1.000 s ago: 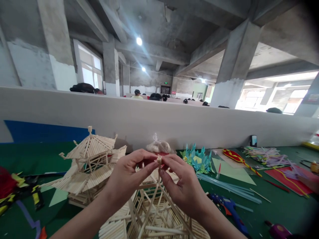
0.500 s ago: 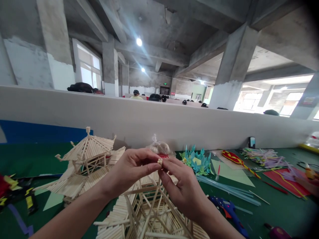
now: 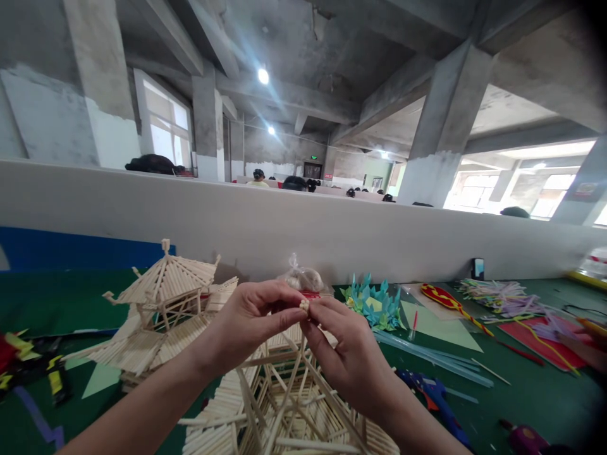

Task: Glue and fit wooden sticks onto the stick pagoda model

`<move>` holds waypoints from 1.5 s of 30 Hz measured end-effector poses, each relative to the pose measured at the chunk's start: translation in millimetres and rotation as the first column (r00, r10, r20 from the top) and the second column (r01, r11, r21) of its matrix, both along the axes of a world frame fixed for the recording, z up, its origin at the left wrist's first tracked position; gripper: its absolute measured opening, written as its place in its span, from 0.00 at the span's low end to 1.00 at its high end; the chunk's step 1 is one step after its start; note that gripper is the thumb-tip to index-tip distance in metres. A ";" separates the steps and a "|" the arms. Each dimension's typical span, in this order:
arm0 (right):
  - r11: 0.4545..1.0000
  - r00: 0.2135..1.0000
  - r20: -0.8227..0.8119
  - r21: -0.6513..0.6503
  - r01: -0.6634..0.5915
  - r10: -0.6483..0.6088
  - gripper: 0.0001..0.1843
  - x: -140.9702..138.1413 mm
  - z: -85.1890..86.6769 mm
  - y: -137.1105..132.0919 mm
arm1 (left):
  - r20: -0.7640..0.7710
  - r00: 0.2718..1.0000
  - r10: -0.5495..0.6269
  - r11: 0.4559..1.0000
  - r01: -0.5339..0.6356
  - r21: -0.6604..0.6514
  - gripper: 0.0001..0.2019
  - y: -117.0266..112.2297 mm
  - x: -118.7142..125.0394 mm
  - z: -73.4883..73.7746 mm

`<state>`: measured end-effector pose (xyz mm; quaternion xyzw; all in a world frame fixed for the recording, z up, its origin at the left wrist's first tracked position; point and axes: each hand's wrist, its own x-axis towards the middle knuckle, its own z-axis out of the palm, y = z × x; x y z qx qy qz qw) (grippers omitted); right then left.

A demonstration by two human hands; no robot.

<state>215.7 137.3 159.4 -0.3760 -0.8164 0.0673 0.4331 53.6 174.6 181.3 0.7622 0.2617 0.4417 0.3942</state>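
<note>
My left hand (image 3: 258,322) and my right hand (image 3: 339,341) meet at the middle, fingers pinched. Between their fingertips is a small bundle of short wooden sticks (image 3: 304,305), its cut ends facing me. Both hands hold it, just above the peak of an open frame. Below them stands this unfinished stick model (image 3: 289,404), its slanting roof poles meeting near the top and its lower roof laid with sticks. To the left is a pavilion model of wooden sticks (image 3: 168,287) with a fully covered roof and upturned corners.
Blue paper flowers (image 3: 374,303), light-blue glue sticks (image 3: 436,359) and a blue glue gun (image 3: 439,404) lie to the right. Black-and-yellow pliers (image 3: 55,379) are at left. A white partition (image 3: 265,221) runs behind. Another person's hand (image 3: 585,344) shows at far right.
My hands stay together around the stick bundle, with barely any shift. The view has moved slightly. At far right, the other person's hand and the orange thing near it have moved a little.
</note>
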 end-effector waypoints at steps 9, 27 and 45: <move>1.000 1.000 0.002 -0.001 0.001 -0.001 0.10 -0.7 0.4 -1.5 | 0.030 1.000 -0.002 1.000 0.002 -0.001 0.03 -1.0 0.1 -1.6; 1.000 1.000 0.002 0.002 0.000 0.000 0.10 -1.4 -1.1 -1.4 | 0.018 1.000 0.017 1.000 -0.017 0.015 0.04 0.3 0.9 -4.6; 0.999 1.000 0.015 -0.025 0.019 -0.019 0.09 1.1 -0.2 -1.4 | -0.010 0.999 -0.051 0.995 0.050 -0.086 0.07 -3.1 -2.6 -2.0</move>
